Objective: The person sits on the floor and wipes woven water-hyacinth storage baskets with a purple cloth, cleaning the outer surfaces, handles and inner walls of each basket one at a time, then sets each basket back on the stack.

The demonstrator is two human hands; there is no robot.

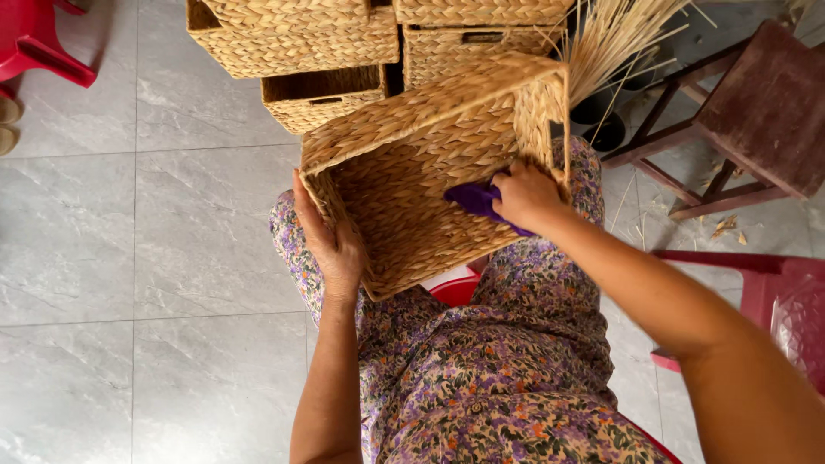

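Observation:
A rectangular woven straw basket (412,198) rests tilted on my lap, its open side facing me. My left hand (331,245) grips the basket's left wall near the front corner. Inside the basket, my right hand (526,196) presses a purple cloth (475,199) against the right part of the woven bottom. I am seated in a flowered garment, and a red stool (455,290) shows between my knees.
Several more woven baskets (301,43) are stacked on the grey tiled floor ahead. A bundle of dry straw (606,39) stands in dark pots at upper right. A brown wooden stool (760,103) and a red plastic chair (765,283) stand to the right, another red chair (39,43) at upper left.

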